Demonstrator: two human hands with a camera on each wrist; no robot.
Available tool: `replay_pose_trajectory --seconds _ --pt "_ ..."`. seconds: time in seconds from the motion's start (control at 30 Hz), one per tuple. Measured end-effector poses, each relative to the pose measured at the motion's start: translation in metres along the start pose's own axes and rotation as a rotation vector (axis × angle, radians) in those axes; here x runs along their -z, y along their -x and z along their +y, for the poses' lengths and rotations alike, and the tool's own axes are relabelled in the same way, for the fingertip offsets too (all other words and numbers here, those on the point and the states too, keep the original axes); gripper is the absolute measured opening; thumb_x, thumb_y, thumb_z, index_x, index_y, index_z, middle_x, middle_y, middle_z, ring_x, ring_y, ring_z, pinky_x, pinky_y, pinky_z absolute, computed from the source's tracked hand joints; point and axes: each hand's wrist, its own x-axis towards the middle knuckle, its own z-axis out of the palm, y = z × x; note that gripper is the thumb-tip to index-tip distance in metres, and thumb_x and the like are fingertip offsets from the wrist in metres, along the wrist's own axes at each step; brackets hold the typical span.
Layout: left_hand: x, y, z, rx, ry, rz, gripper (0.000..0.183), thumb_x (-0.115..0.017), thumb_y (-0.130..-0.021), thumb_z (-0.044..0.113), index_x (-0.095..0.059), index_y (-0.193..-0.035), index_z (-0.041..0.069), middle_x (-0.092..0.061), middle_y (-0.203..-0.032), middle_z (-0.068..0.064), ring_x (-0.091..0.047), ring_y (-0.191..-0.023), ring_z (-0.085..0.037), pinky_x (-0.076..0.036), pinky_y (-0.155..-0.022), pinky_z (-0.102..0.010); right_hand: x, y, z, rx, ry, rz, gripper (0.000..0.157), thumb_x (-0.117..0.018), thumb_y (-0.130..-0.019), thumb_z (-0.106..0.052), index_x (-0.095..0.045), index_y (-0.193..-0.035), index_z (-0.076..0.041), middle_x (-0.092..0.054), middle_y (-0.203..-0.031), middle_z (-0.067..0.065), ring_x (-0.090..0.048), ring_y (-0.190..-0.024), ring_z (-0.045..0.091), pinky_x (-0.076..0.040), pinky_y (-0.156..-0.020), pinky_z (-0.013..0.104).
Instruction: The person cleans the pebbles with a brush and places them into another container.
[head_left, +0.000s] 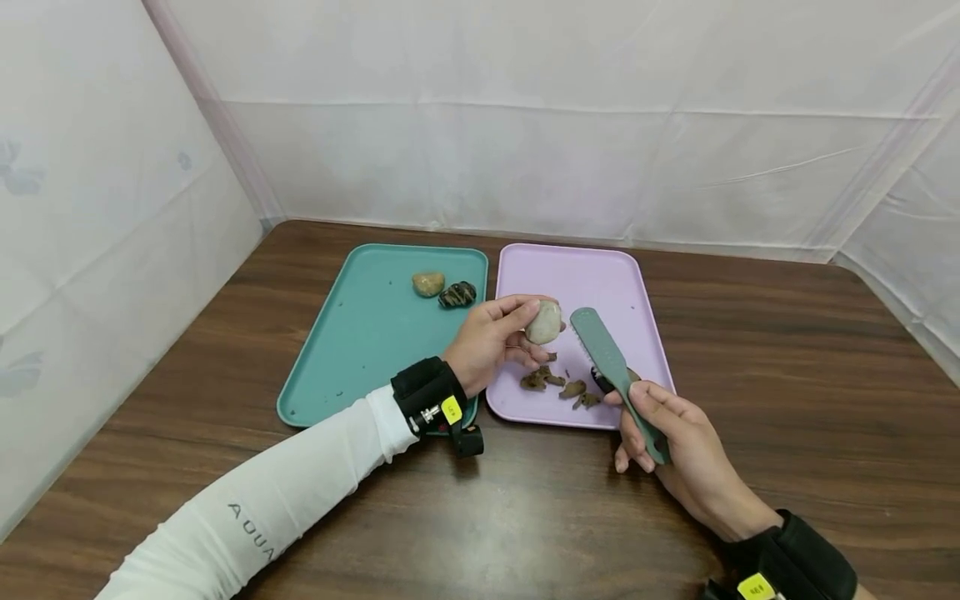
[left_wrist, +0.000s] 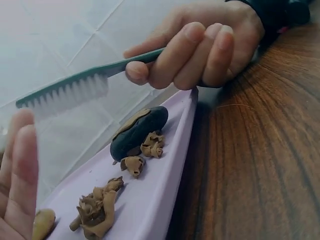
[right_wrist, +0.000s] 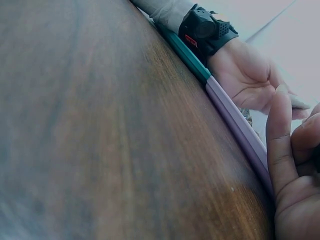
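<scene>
Table (head_left: pixel 517 525): dark brown wood, grain showing
Right hand (head_left: pixel 678 433): fingers and thumb closed round the handle of a green brush (head_left: pixel 603 346)
Brush: white bristles, raised over the purple tray (head_left: pixel 577 275), its head just beside the pale stone (head_left: pixel 544 323)
Left hand (head_left: pixel 491 342): pinching that pale stone above the same tray
Scraps (head_left: pixel 536 379): brown, crumpled, lying on the purple tray near a black stone (left_wrist: pixel 137 132) streaked with brown
Green tray (head_left: pixel 367 333): tan stone (head_left: pixel 428 284) and striped stone (head_left: pixel 457 294) towards its far side
Backdrop: white sheet (head_left: pixel 525 167)
</scene>
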Motion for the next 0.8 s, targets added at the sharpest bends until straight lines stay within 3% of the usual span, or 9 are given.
replay_pose_trajectory --seconds 0.1,0.27,0.53,0.8 --pt "-0.002 0.003 0.001 -0.037 -0.033 0.037 0.036 -0.049 -0.115 0.010 -0.057 -0.142 -0.012 -0.072 -0.091 -0.006 -0.070 -0.062 -0.012 -0.061 -0.057 -0.024 -0.001 0.001 0.000 0.008 0.001 -0.002 0.036 -0.035 -0.119 -0.019 -0.063 -0.127 0.003 -0.055 -0.073 -0.001 -0.034 -0.053 0.027 -0.064 -0.065 0.035" --pt "-0.002 0.006 0.007 -0.105 -0.069 0.056 0.036 -0.050 -0.115 0.011 -0.059 -0.141 -0.011 -0.071 -0.095 -0.008 -0.070 -0.062 -0.012 -0.062 -0.058 -0.026 0.000 0.002 0.002 0.037 0.006 -0.002 0.037 -0.034 -0.119 -0.017 -0.062 -0.128 0.005 -0.054 -0.073 0.001 -0.034 -0.054 0.029 -0.064 -0.064 0.036" --pt "0.007 0.009 0.023 -0.152 -0.095 0.106 0.036 -0.051 -0.114 0.012 -0.060 -0.141 -0.010 -0.070 -0.097 -0.010 -0.069 -0.062 -0.011 -0.063 -0.059 -0.025 0.007 0.006 -0.001 0.094 -0.004 0.020 0.039 -0.030 -0.119 -0.014 -0.063 -0.129 0.004 -0.054 -0.074 0.002 -0.033 -0.057 0.030 -0.062 -0.063 0.034" --pt "0.018 0.008 0.045 -0.202 -0.143 0.155 0.035 -0.052 -0.114 0.013 -0.060 -0.139 -0.010 -0.069 -0.093 -0.010 -0.069 -0.061 -0.012 -0.063 -0.060 -0.026 0.021 0.004 -0.016 0.171 -0.101 0.031 0.040 -0.028 -0.119 -0.013 -0.063 -0.129 0.003 -0.056 -0.075 0.004 -0.036 -0.058 0.027 -0.063 -0.066 0.032"
